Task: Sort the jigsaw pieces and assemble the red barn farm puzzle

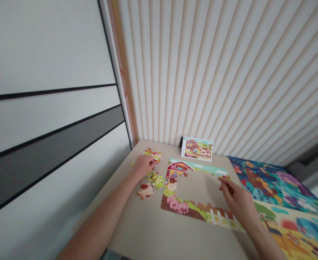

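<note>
A farm jigsaw puzzle (179,206) lies on the table with its border joined and a bare gap in the middle. My right hand (238,202) is over its right side, fingers pinched close to the upper right border; whatever they hold, if anything, is too small to make out. To the left, my left hand (144,167) rests among loose puzzle pieces (156,180), its fingers curled together and their grip hidden. A brown-and-white piece (145,191) lies just below that hand. More colourful pieces (153,153) show beyond it.
A reference picture card (198,148) of the farm scene leans upright at the back of the beige table (145,231). Two other finished puzzles, a dark blue one (272,180) and a yellow one (291,231), lie on the right. A pleated curtain (202,72) hangs behind, and a white panel (53,151) stands left.
</note>
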A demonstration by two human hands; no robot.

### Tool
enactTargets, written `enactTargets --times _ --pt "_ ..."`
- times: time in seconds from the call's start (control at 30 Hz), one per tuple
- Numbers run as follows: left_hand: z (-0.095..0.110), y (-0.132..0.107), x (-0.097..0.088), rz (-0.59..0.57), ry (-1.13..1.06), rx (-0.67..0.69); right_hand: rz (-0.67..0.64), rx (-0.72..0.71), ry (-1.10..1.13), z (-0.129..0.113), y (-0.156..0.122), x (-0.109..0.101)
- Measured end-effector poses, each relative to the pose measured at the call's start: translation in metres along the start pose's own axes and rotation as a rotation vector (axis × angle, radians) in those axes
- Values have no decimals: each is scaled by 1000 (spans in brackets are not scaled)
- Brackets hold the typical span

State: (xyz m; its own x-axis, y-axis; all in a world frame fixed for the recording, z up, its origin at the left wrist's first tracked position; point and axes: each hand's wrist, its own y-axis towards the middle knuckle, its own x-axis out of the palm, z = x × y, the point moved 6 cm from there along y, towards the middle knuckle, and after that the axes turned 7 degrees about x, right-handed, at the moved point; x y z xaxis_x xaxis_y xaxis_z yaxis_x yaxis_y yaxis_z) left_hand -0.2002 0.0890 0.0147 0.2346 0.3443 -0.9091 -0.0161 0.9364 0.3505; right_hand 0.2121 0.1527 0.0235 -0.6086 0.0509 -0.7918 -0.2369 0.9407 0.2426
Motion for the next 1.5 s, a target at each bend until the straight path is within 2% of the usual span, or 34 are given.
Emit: enactTargets --times 0.13,0.23,0.37,0.47,0.63,0.73,0.9,1.1,1.27,1.4,1.5 --pt "-10 -2 -1 23 1 -47 6 -9 0 1 0 0" --pt "-25 -8 -3 38 34 -87 4 -13 -3 2 0 0" --pt "-52 -17 -7 20 105 -228 1 -31 -9 0 0 0" --pt "-61 -20 -10 40 164 -308 2 -34 -12 -3 0 -1" --pt "-37 -12 0 39 134 -184 3 -41 -26 -1 0 2" --pt "-26 -7 8 28 98 -166 -6 -46 -24 1 1 5" --pt "-29 -2 13 38 -15 -213 -18 -46 -37 -1 0 6" --pt "-35 0 3 205 -347 -239 -29 -53 0 -6 -2 7" --pt "-31 0 -2 269 -643 -313 -33 -42 2 -4 -1 7" --pt "-8 0 -1 295 -957 -351 -43 -50 36 -12 -3 8" --pt "24 -3 5 259 -1107 -365 -47 -70 140 -32 -9 13"
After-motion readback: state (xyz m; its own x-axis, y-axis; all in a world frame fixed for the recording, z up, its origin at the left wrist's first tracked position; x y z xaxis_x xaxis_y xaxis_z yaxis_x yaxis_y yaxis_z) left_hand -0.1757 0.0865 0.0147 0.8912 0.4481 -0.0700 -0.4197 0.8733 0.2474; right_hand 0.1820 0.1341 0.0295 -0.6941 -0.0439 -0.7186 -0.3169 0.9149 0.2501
